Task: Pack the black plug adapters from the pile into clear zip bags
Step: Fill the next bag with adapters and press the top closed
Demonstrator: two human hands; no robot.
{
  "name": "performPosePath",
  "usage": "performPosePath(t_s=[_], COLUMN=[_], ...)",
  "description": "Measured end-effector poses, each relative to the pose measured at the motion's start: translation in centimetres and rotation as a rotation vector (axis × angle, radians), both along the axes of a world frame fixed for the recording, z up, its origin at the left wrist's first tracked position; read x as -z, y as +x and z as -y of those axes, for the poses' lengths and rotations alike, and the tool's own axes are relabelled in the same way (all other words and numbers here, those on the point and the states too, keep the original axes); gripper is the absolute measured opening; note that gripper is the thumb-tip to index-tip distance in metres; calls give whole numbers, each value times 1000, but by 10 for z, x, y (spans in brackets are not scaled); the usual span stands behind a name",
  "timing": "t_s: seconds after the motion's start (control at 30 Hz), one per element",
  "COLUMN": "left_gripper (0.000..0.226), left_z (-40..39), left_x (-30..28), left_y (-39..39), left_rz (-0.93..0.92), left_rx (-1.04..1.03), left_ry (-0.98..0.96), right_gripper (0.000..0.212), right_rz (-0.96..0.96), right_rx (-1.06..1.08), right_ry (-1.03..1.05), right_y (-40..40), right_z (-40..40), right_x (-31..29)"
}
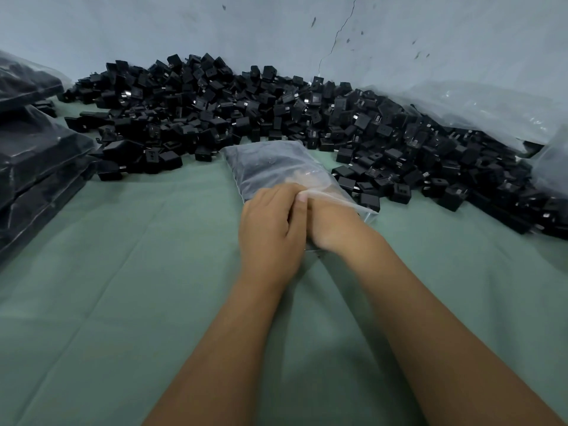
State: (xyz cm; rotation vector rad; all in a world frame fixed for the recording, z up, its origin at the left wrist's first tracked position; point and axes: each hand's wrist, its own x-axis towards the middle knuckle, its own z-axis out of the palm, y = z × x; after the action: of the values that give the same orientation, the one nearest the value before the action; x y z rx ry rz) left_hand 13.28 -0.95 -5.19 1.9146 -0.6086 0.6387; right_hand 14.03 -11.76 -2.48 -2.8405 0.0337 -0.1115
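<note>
A clear bag (276,167) is lying in the middle of the desk (123,272), its far end touching the pile of black plugs (246,109) along the back edge. The left hand (272,229) is pinching the bag's near open edge. The right hand (330,222) is reaching inside the bag; its fingers are hidden, so I cannot tell how they are lying. Full bags (33,155) are sitting at the left edge.
</note>
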Motion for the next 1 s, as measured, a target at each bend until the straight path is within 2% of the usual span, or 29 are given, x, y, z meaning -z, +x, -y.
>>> performPosePath(t_s=[0.07,0.17,0.2,0.27,0.33,0.43,0.5,0.57,0.63,0.73,0.8,0.87,0.93,1.0], left_gripper=[28,32,32,29,28,30,31,30,30,30,31,32,32,31], left_z=[0,1,1,1,0,1,1,1,2,1,1,1,1,1], left_x=[-1,0,0,3,4,4,3,3,3,3,3,3,3,3], left_y=[1,3,4,7,8,8,9,9,9,9,9,9,8,8], left_rz=[-33,-100,-121,-176,-232,-269,-278,-292,-305,-311,-318,-325,-334,-340], left_rx=[-11,-35,-41,-46,-54,-68,-80,-86,-85,-81,-79,-72,-59,-45], left_ry=[-8,-12,-11,-15,-10,-5,-8,-12,-15,-12,-13,-26,-48,-74], right_gripper=[27,25,25,21,29,60,61,50,39,27,27,29,28,26], right_rz=[220,651,794,953,921,565,364,274,313,370,415,577,793,894], right_rx=[-44,-90,-31,173,401,518,498,469,484,534,571,619,552,343], right_ry=[129,-27,-45,113,324,535,462,246,190,262,331,452,479,389], right_y=[-22,-47,-49,-52,-51,-43,-37,-33,-31,-31,-32,-37,-45,-53], right_z=[6,15,20,35,53,76,84,87,88,89,86,80,72,60], right_x=[10,20,22,23,26,33,39,44,46,45,43,36,27,19])
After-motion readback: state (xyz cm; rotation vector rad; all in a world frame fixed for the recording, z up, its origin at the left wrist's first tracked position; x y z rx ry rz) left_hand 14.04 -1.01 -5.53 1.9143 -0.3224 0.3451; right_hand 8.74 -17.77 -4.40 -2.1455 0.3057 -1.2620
